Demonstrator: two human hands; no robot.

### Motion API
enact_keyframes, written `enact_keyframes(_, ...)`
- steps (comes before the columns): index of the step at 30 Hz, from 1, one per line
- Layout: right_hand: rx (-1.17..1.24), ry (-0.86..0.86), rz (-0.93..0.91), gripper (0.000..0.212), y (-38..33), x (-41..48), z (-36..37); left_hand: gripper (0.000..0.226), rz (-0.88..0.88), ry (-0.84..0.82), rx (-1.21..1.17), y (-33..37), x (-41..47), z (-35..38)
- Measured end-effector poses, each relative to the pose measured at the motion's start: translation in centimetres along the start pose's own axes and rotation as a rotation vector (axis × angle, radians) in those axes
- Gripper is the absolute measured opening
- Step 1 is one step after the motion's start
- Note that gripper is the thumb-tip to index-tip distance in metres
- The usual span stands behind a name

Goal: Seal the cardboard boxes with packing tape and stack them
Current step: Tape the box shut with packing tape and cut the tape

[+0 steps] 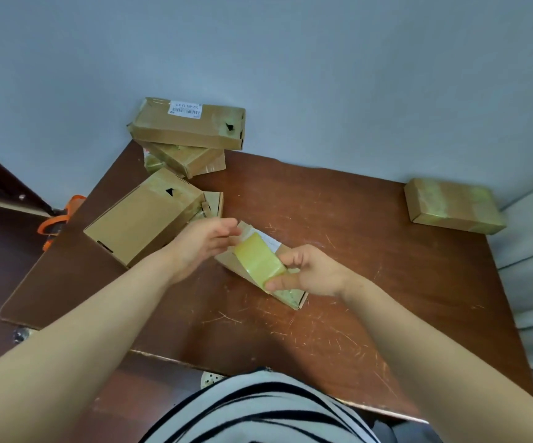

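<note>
The table (pixel 370 282) carries a big box (pixel 143 222) at the left, a stack (pixel 188 126) of two boxes behind it at the far edge, and a far box (pixel 453 206) alone at the right. A small box (pixel 290 297) lies flat in the middle, under the hands. All look light and stiff but easy to dent, so they are best held by the long sides, not the flaps. The tape (pixel 258 260) hovers just over the small box; its film is likely thin, sticky and quick to fold on itself. The right hand (pixel 313 271) grips the roll, thumb near and fingers curled over. The left hand (pixel 204 241) reaches its fingertips to the roll's far edge; whether it pinches the loose end I cannot tell.
</note>
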State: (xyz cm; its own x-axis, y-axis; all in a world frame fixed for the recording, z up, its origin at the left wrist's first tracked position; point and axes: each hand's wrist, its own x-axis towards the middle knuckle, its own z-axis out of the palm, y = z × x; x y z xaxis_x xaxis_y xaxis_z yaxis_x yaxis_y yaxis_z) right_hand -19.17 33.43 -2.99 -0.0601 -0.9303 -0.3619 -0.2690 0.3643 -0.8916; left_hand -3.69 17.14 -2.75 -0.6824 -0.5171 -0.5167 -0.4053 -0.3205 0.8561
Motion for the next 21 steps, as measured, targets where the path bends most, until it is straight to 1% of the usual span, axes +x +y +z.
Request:
enact_keyframes(3,-0.033,0.025,0.009,0.022,0.9,-0.6,-0.2,0.034,0.008,-0.035,0.063,0.0,-0.1,1.5)
enact_keyframes(6,-0.013,0.043,0.018,0.020,1.8,-1.0,-0.5,0.014,0.049,0.002,0.081,0.1,0.4,2.9)
enact_keyframes(8,-0.002,0.062,0.023,0.020,2.1,-1.4,-0.7,0.007,0.075,0.019,0.118,-0.1,0.9,3.4)
enact_keyframes(13,0.138,0.104,0.069,0.028,3.3,-2.9,-1.6,0.010,0.131,0.051,0.295,-0.6,2.3,5.8)
enact_keyframes(15,0.247,0.176,0.102,0.026,3.6,-4.0,-1.8,0.011,0.128,0.077,0.379,-0.9,2.8,7.2)
enact_keyframes(17,0.353,0.282,0.126,0.023,3.8,-5.2,-2.0,0.014,0.089,0.073,0.405,-1.2,3.2,8.6)
enact_keyframes(18,0.377,0.329,0.131,0.029,4.0,-5.7,-2.2,0.016,0.075,0.065,0.422,-1.1,3.3,9.3)
enact_keyframes(20,0.374,0.397,0.156,0.041,4.2,-6.8,-2.7,0.012,0.073,0.054,0.423,-1.0,3.7,10.4)
enact_keyframes(21,0.367,0.416,0.181,0.040,4.4,-7.3,-2.8,0.013,0.083,0.050,0.418,-0.9,3.9,10.9)
